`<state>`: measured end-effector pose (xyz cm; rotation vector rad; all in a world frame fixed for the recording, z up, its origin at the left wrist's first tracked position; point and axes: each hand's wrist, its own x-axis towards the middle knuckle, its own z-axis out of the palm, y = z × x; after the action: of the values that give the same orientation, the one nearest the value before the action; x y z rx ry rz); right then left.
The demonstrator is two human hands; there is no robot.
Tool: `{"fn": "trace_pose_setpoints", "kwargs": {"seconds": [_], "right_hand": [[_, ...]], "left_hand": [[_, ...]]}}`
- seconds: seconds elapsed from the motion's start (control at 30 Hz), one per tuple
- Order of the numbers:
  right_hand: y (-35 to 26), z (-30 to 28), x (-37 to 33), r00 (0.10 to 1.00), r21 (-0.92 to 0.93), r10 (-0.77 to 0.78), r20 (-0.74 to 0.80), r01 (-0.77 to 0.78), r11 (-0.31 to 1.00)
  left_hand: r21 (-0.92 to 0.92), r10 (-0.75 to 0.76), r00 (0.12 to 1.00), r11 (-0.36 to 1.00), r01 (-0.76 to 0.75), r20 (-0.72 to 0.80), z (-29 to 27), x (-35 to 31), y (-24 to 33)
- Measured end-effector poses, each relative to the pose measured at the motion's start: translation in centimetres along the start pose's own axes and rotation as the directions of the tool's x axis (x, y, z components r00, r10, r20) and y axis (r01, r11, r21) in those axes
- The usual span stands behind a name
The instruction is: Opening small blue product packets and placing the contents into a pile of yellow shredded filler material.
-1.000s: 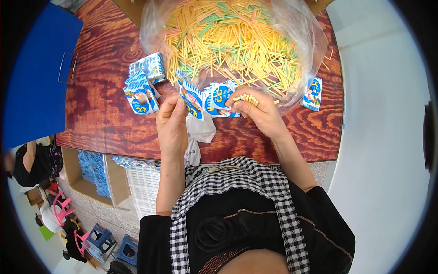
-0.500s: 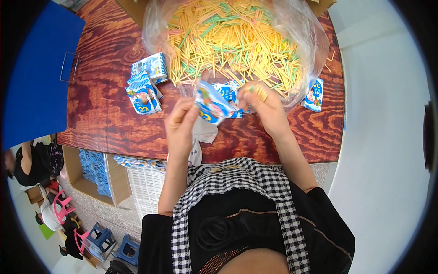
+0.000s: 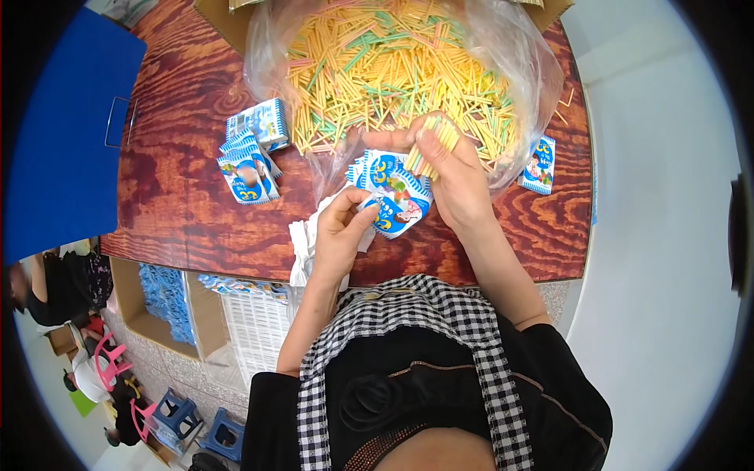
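Blue-and-white packet point(image 3: 407, 208) lowered and turned face up; stick bundle point(image 3: 445, 132) swung lengthwise beside it.
The packet is pinched at its edge by thumb and fingers of the left hand point(image 3: 338, 235), above the near part of the table point(image 3: 181, 173); a second ago it was held higher, more upright and farther left. The stick bundle, then seen end-on, is gripped in the curled right hand point(image 3: 459, 173). Packet and bundle have thus been brought close, apparently within easy reach of each other for the work in hand; whether they touch cannot be told. Behind, loose sticks point(image 3: 393, 86) are heaped in a clear bag point(image 3: 542, 86); spare packets point(image 3: 245, 174) are left lying at the left.
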<state>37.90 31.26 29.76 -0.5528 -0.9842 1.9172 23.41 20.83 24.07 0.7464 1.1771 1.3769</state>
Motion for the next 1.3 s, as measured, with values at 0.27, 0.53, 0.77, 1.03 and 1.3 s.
{"fn": "trace_pose_setpoints", "kwargs": {"seconds": [0.27,0.53,0.77,1.03,1.3], "right_hand": [[0.4,-0.7,-0.8,0.997,-0.173,-0.047,0.069,0.058,0.983],[0.4,-0.8,-1.4,0.995,-0.242,-0.074,0.063,0.087,0.966],[0.4,-0.7,-1.5,0.99,-0.298,-0.116,0.077,0.134,0.945],[-0.1,-0.3,-1.7,0.989,-0.434,-0.113,0.097,0.145,0.889],[-0.1,-0.3,-1.9,0.994,-0.406,-0.072,0.081,0.099,0.909]], "left_hand": [[-0.115,-0.196,0.981,0.974,0.196,0.009,-0.4,0.1,-0.1],[-0.316,-0.259,0.947,0.897,0.309,0.192,-1.3,-0.5,0.3],[-0.126,-0.164,0.984,0.977,0.171,0.067,-1.1,-0.9,-0.1],[-0.007,-0.106,0.994,0.994,0.106,-0.038,-0.4,-0.4,1.0],[0.135,-0.041,0.999,0.99,0.045,-0.035,-0.6,-0.4,0.6]]}}
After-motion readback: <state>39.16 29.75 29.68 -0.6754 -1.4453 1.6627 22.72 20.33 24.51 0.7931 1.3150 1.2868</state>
